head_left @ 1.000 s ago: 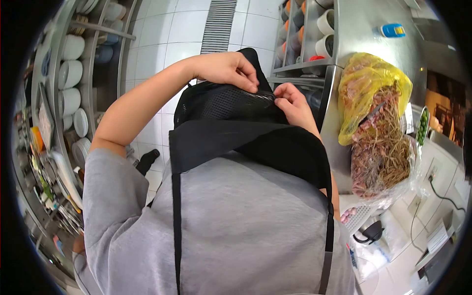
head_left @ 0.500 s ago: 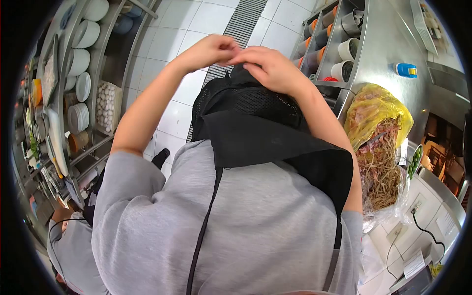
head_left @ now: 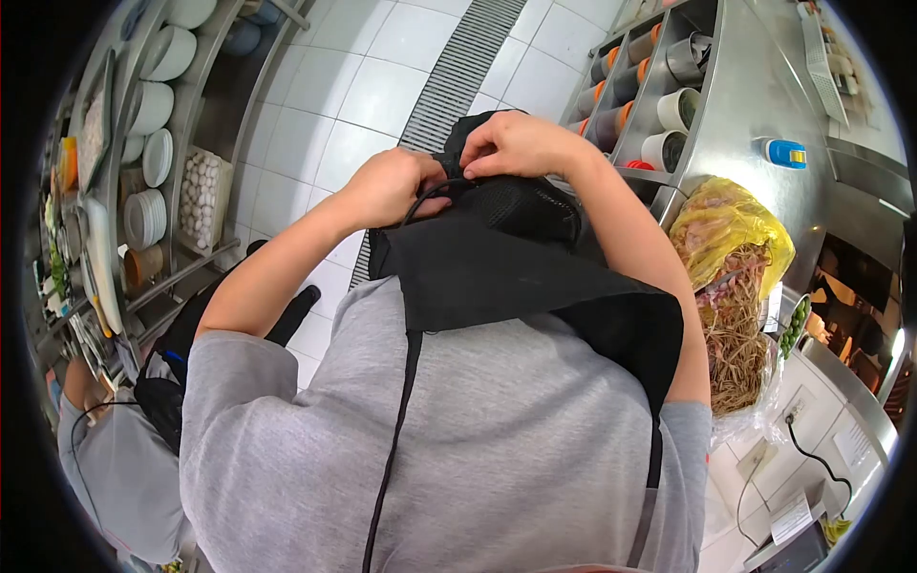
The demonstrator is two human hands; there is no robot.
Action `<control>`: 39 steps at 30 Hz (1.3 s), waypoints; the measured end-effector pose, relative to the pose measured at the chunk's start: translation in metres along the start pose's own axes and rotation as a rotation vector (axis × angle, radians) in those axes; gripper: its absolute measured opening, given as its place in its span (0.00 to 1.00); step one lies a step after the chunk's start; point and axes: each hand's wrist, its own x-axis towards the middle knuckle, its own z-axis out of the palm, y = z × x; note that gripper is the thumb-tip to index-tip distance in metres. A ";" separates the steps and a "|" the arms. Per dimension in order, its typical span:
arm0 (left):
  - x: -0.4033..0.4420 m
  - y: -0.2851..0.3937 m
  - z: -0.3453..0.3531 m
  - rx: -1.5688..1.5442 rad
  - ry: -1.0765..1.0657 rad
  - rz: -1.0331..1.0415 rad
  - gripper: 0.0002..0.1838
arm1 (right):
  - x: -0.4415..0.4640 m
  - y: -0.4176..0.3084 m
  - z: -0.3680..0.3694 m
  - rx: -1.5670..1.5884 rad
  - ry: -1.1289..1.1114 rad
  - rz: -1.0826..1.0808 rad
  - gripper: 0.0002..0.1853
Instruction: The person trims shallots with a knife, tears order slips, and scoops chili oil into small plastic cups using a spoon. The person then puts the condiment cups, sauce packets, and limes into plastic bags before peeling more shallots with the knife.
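Observation:
Low in front of my body hangs a black mesh fabric piece [head_left: 521, 202], whose exact kind I cannot make out. A black apron bib [head_left: 506, 263] is folded over in front of my grey shirt. My left hand [head_left: 406, 186] is closed at the left side of the mesh piece, where a thin black cord [head_left: 418, 199] passes by its thumb and fingers. My right hand [head_left: 516, 146] bends over the top of the piece, fingertips pinched against dark cloth. The hands are close together but apart, and their palms are hidden.
At right, a steel counter [head_left: 755, 95] holds a yellow plastic bag [head_left: 731, 229], dried stalks [head_left: 735, 353] and a blue-yellow box [head_left: 785, 153]. Shelves with bowls [head_left: 151, 107] and an egg crate [head_left: 205, 201] line the left. Another person [head_left: 129, 468] is at lower left. A floor grate [head_left: 458, 76] runs ahead.
My hands were touching above the mesh piece. Now both have come down onto it and moved apart slightly. Dark cloth and the cord now show between them. More of the other person's dark clothing is visible.

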 end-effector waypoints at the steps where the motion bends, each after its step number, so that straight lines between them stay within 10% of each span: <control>1: 0.000 -0.002 0.003 0.034 0.019 0.065 0.14 | 0.001 0.000 0.002 -0.068 -0.005 0.004 0.11; 15: 0.007 0.016 -0.004 -0.240 0.093 -0.010 0.13 | -0.038 -0.030 0.042 -0.655 0.528 -0.298 0.03; 20: 0.029 0.004 -0.010 -0.072 0.179 0.685 0.16 | -0.065 -0.036 0.059 -0.810 0.849 -0.485 0.08; 25: 0.046 0.004 -0.018 -0.003 0.141 0.857 0.15 | -0.104 -0.013 0.091 -0.210 1.015 0.114 0.20; 39: 0.016 0.053 -0.032 0.231 0.205 0.781 0.10 | -0.134 -0.017 0.118 -0.084 0.947 -0.062 0.12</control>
